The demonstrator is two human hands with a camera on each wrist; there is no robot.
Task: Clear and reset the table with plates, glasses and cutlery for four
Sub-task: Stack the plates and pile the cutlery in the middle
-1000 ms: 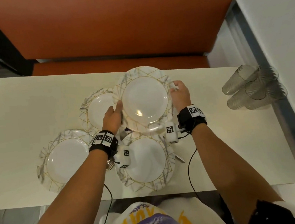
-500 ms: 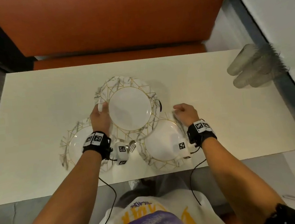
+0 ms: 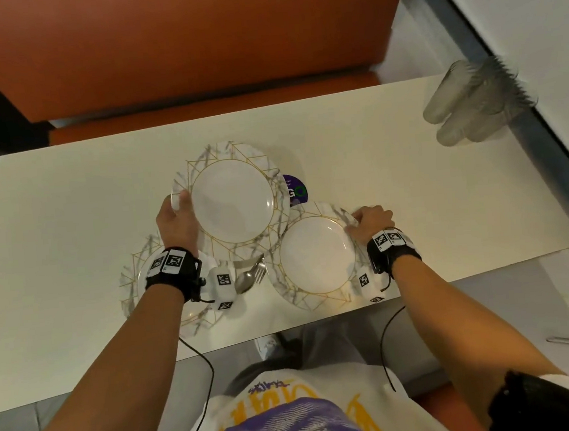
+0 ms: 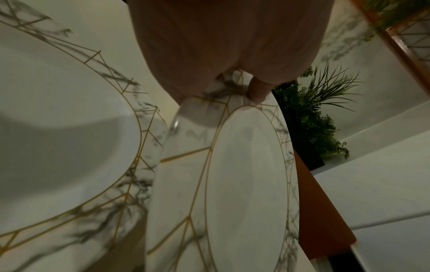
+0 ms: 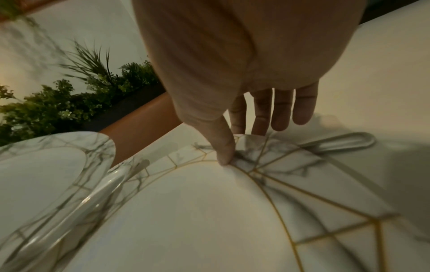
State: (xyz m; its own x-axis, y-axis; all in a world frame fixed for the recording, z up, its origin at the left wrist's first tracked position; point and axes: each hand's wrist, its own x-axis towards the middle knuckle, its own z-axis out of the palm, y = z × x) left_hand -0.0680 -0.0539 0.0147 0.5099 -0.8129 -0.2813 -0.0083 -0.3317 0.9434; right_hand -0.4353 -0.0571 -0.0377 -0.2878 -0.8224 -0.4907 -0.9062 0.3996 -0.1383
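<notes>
Three white marble-and-gold plates show in the head view. My left hand (image 3: 176, 221) grips the left rim of the far plate (image 3: 233, 199), thumb (image 4: 258, 92) on top; this plate (image 4: 246, 174) overlaps the other two. My right hand (image 3: 368, 223) pinches the right rim of the near right plate (image 3: 317, 257), thumb (image 5: 224, 152) on the rim (image 5: 279, 160), fingers past its edge. A third plate (image 3: 134, 283) lies under my left wrist. A fork and spoon (image 3: 250, 276) lie between the plates. A cutlery handle (image 5: 342, 141) sticks out beyond the right plate.
Several clear ribbed glasses (image 3: 473, 106) lie blurred at the table's far right corner by the wall. A purple round sticker (image 3: 297, 190) peeks out beside the far plate. An orange bench (image 3: 193, 51) runs behind the cream table (image 3: 69, 206). A planter (image 4: 309, 117) stands beyond.
My right hand let go of the carried plate and took the near right plate's rim. My left hand alone now holds the carried plate, brought nearer and leftward.
</notes>
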